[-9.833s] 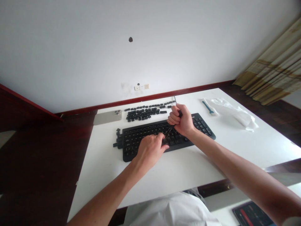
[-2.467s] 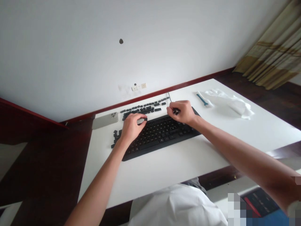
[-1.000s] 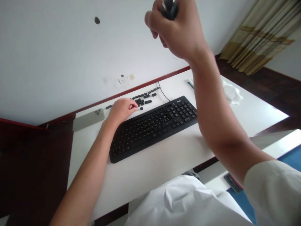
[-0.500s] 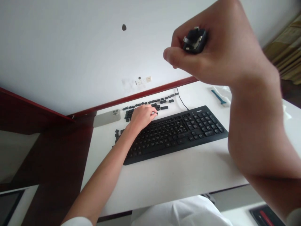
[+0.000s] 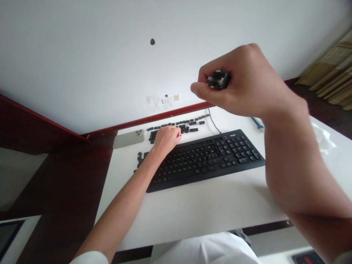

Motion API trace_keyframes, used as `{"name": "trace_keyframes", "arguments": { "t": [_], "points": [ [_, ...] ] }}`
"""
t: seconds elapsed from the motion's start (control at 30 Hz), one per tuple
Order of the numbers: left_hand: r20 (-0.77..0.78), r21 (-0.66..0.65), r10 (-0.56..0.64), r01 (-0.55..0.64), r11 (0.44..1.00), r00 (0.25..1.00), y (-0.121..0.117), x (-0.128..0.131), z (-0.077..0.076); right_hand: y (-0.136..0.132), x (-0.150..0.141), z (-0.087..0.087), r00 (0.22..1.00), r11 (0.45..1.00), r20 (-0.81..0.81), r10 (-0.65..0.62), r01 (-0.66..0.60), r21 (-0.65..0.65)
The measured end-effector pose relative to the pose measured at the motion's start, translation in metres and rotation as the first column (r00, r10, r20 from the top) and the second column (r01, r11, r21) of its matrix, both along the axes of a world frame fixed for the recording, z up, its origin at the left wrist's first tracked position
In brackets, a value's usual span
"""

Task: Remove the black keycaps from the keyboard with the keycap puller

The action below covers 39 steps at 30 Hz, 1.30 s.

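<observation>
Bent over the far edge of the black keyboard (image 5: 189,176), my left hand (image 5: 168,138) is closed in a pinch, with a small dark keycap just showing at its fingertips. Loose black keycaps (image 5: 194,129) lie in rows behind the keyboard, partly covered by that hand. My right hand (image 5: 242,84) is raised high above the keyboard's right part, curled around a small black tool (image 5: 219,79) with metal prongs at its visible end; the rest of the tool is hidden in the fist. Many keys still sit on the keyboard.
A phone (image 5: 129,139) lies face down at the table's left, with more keycaps (image 5: 139,157) below it. A blue brush (image 5: 257,123) is partly hidden by my right forearm. White crumpled tissue (image 5: 323,139) lies at right. The keyboard cable (image 5: 214,121) runs toward the wall.
My right hand has come down and slightly left with the black tool in it. My left hand stays by the keycaps, its fingertips drawn closer together. The view has tilted slightly.
</observation>
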<state>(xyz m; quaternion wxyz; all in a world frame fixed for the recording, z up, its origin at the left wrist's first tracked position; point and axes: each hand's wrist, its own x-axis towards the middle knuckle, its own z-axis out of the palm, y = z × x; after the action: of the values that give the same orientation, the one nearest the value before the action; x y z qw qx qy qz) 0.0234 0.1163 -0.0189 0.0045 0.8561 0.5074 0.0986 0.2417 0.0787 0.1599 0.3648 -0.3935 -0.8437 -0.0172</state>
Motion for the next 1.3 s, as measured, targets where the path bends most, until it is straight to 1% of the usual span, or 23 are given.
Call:
{"name": "trace_keyframes", "arguments": {
  "t": [0.07, 0.13, 0.23, 0.33, 0.4, 0.47, 0.57, 0.6, 0.67, 0.73, 0.77, 0.8, 0.83, 0.87, 0.9, 0.93, 0.97, 1.0, 1.03, 1.1, 1.17, 1.23, 1.3],
  "points": [
    [0.023, -0.018, 0.000, 0.001, 1.000, 1.000, -0.002, 0.001, 0.006, -0.001, 0.000, -0.002, 1.000, 1.000, -0.006, 0.015, -0.015, 0.005],
    [0.092, -0.052, 0.009, -0.005, 0.999, 0.996, -0.010, 0.001, 0.013, -0.003, 0.000, -0.003, 0.999, 1.000, -0.023, 0.023, -0.024, -0.009],
    [0.249, -0.125, 0.011, 0.020, 0.992, 0.969, -0.037, 0.002, 0.020, -0.006, -0.002, -0.004, 0.996, 0.997, -0.074, 0.043, -0.048, -0.057],
    [0.346, -0.188, -0.034, 0.105, 0.977, 0.937, -0.075, 0.006, 0.014, -0.008, -0.008, -0.006, 0.986, 0.988, -0.141, 0.092, -0.109, -0.112],
    [0.363, -0.193, -0.068, 0.147, 0.970, 0.929, -0.097, 0.011, 0.005, -0.010, -0.016, -0.007, 0.975, 0.976, -0.174, 0.141, -0.166, -0.140],
    [0.354, -0.192, -0.078, 0.154, 0.969, 0.932, -0.111, 0.015, -0.004, -0.013, -0.025, -0.011, 0.958, 0.956, -0.200, 0.204, -0.239, -0.172],
    [0.324, -0.167, -0.088, 0.148, 0.975, 0.942, -0.118, 0.018, -0.014, -0.018, -0.037, -0.027, 0.929, 0.906, -0.244, 0.279, -0.339, -0.254],
    [0.314, -0.155, -0.100, 0.155, 0.976, 0.944, -0.118, 0.019, -0.016, -0.019, -0.039, -0.036, 0.921, 0.888, -0.266, 0.284, -0.358, -0.289],
    [0.301, -0.128, -0.129, 0.174, 0.976, 0.945, -0.118, 0.021, -0.020, -0.019, -0.038, -0.063, 0.892, 0.863, -0.356, 0.278, -0.395, -0.316],
    [0.302, -0.112, -0.142, 0.183, 0.977, 0.943, -0.120, 0.022, -0.022, -0.016, -0.032, -0.094, 0.860, 0.835, -0.473, 0.190, -0.395, -0.382],
    [0.309, -0.111, -0.141, 0.182, 0.977, 0.941, -0.121, 0.023, -0.023, -0.015, -0.028, -0.109, 0.830, 0.811, -0.544, 0.127, -0.402, -0.425],
    [0.318, -0.113, -0.136, 0.180, 0.977, 0.938, -0.121, 0.024, -0.023, -0.013, -0.024, -0.123, 0.766, 0.776, -0.641, 0.057, -0.438, -0.454],
    [0.328, -0.116, -0.132, 0.178, 0.977, 0.935, -0.122, 0.025, -0.024, -0.011, -0.020, -0.134, 0.662, 0.748, -0.749, -0.020, -0.487, -0.451],
    [0.338, -0.119, -0.125, 0.174, 0.978, 0.933, -0.123, 0.026, -0.024, -0.010, -0.017, -0.142, 0.566, 0.749, -0.820, -0.084, -0.507, -0.426],
    [0.345, -0.122, -0.119, 0.170, 0.978, 0.931, -0.124, 0.026, -0.025, -0.009, -0.016, -0.146, 0.489, 0.756, -0.862, -0.130, -0.514, -0.406],
    [0.351, -0.124, -0.111, 0.164, 0.979, 0.930, -0.125, 0.027, -0.025, -0.009, -0.015, -0.148, 0.431, 0.758, -0.887, -0.166, -0.519, -0.394],
    [0.357, -0.129, -0.101, 0.157, 0.979, 0.929, -0.125, 0.027, -0.025, -0.009, -0.016, -0.148, 0.397, 0.753, -0.897, -0.195, -0.526, -0.396],
    [0.361, -0.136, -0.091, 0.148, 0.980, 0.928, -0.126, 0.028, -0.025, -0.010, -0.017, -0.146, 0.381, 0.731, -0.897, -0.223, -0.543, -0.412],
    [0.365, -0.142, -0.080, 0.140, 0.980, 0.927, -0.126, 0.029, -0.025, -0.010, -0.018, -0.144, 0.375, 0.694, -0.891, -0.255, -0.570, -0.439],
    [0.377, -0.150, -0.062, 0.127, 0.980, 0.924, -0.128, 0.030, -0.026, -0.012, -0.021, -0.142, 0.378, 0.594, -0.867, -0.324, -0.633, -0.497],
    [0.389, -0.154, -0.047, 0.115, 0.981, 0.920, -0.130, 0.032, -0.027, -0.012, -0.023, -0.145, 0.381, 0.502, -0.842, -0.382, -0.679, -0.535],
    [0.388, -0.157, -0.032, 0.101, 0.982, 0.921, -0.131, 0.034, -0.027, -0.012, -0.024, -0.151, 0.373, 0.457, -0.828, -0.419, -0.702, -0.547],
    [0.376, -0.162, -0.021, 0.088, 0.983, 0.926, -0.132, 0.035, -0.026, -0.010, -0.024, -0.157, 0.366, 0.432, -0.820, -0.441, -0.714, -0.551]
  ]
}}
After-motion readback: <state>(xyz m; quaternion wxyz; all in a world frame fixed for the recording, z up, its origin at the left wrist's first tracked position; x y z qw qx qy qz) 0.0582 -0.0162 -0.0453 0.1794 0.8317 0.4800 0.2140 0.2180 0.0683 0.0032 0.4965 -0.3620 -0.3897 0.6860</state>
